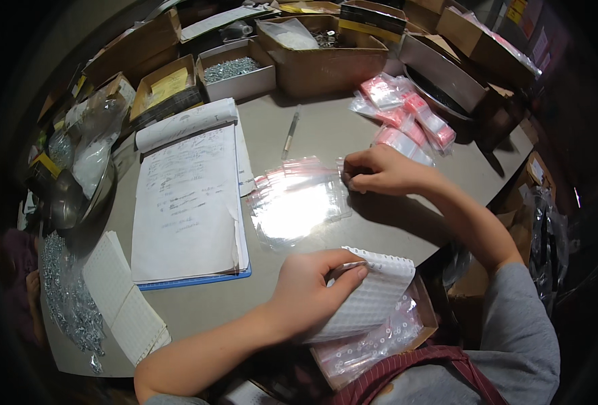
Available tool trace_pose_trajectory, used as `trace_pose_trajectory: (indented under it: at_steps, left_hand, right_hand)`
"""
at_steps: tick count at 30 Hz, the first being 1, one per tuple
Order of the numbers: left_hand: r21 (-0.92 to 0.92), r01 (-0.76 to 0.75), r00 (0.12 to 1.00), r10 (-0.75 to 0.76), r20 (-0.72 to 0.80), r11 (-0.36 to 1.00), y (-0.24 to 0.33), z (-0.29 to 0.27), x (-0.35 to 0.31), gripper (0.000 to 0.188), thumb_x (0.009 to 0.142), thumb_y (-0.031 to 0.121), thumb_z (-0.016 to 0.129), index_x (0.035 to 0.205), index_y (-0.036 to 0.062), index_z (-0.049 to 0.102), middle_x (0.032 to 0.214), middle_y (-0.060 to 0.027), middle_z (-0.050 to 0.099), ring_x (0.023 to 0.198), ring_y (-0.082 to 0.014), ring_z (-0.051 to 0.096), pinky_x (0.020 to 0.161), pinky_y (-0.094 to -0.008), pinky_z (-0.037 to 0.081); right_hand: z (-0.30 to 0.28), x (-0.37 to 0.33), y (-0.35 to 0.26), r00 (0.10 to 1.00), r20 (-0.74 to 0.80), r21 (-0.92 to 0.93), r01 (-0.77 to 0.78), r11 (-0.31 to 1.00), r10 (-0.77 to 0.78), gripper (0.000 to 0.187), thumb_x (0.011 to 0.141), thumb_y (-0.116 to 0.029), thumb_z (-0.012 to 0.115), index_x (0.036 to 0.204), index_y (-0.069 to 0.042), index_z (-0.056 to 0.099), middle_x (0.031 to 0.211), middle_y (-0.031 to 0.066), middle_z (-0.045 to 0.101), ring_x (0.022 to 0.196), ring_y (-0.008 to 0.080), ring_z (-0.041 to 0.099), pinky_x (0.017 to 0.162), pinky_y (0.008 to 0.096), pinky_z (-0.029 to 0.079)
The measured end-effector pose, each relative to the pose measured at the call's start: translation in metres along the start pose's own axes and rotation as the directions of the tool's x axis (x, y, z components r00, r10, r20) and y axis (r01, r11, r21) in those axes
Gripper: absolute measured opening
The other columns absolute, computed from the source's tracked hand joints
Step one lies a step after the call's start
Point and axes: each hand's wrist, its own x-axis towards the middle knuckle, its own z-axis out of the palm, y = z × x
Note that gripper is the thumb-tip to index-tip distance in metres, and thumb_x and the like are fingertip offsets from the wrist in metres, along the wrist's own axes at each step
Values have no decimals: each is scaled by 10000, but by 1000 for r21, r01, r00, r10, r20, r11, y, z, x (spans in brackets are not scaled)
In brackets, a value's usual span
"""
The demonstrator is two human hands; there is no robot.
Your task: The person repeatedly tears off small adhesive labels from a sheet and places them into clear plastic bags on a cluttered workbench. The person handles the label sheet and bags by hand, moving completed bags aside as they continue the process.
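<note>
My left hand (316, 287) grips a white sheet (373, 297) between thumb and fingers. Rows of small grid marks cover the sheet, and holes run along its upper edge. It tilts over an open cardboard box (425, 307) holding clear bags of small ring-shaped pieces (380, 341). Farther off, my right hand (386, 170) is closed, its fingertips pinching at the right end of a fanned row of clear zip bags (299, 206). These bags lie flat, overlapping, with reddish strips at their tops; glare whitens their middle. Exactly what the right fingertips pinch is partly hidden.
Left of the bags lies a written notepad (187, 202) on a blue clipboard, with a pen (291, 135) beyond. Packs of red-striped bags (410, 115) sit back right. Boxes of metal parts (231, 70) line the far edge; screws (73, 290) and a folded paper (123, 297) lie left.
</note>
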Motion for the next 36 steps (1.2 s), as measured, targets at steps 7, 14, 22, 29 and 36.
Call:
trace_pose_trajectory:
  at_steps: [7, 14, 22, 29, 36]
  left_hand:
    - [-50, -40, 999, 39, -26, 998, -7, 5, -2, 244, 941, 224, 723, 1064, 18, 763, 885, -175, 751, 734, -237, 708, 699, -339, 542]
    - [-18, -58, 998, 57, -25, 998, -9, 8, -2, 238, 923, 207, 748, 1064, 15, 766, 921, -180, 759, 808, -277, 747, 745, -352, 565]
    - [28, -120, 993, 121, -18, 992, -6, 7, -3, 220, 915, 185, 755, 1051, 12, 768, 951, -178, 762, 844, -298, 752, 765, -351, 570]
    - [58, -150, 988, 152, -29, 987, -9, 7, -3, 216, 903, 183, 763, 1036, 13, 770, 948, -177, 761, 835, -321, 749, 749, -359, 574]
    - [63, -141, 990, 140, 16, 988, -6, 4, -2, 216, 930, 135, 749, 1089, -11, 767, 972, -113, 786, 870, -138, 714, 789, -284, 557]
  right_hand:
    - [-20, -42, 2, 967, 202, 241, -201, 949, 154, 110, 882, -156, 626, 891, -48, 645, 790, -27, 600, 725, 69, 534, 650, 249, 432]
    - [9, -68, -16, 957, 275, 481, -217, 850, 89, 143, 945, -181, 657, 938, -38, 653, 861, -16, 633, 768, 67, 576, 658, 230, 489]
    - [-11, -81, 0, 952, -54, 528, -229, 818, 301, 126, 917, -130, 640, 941, -19, 692, 843, 22, 666, 732, 96, 603, 694, 260, 501]
    - [-2, -85, -13, 978, -152, -284, -182, 941, 143, 194, 912, -183, 667, 955, 4, 637, 821, 144, 679, 757, 287, 678, 706, 413, 539]
    - [-15, -90, -5, 968, -163, -497, -250, 831, 193, 301, 889, -276, 738, 962, 10, 679, 868, 222, 698, 834, 393, 695, 736, 465, 534]
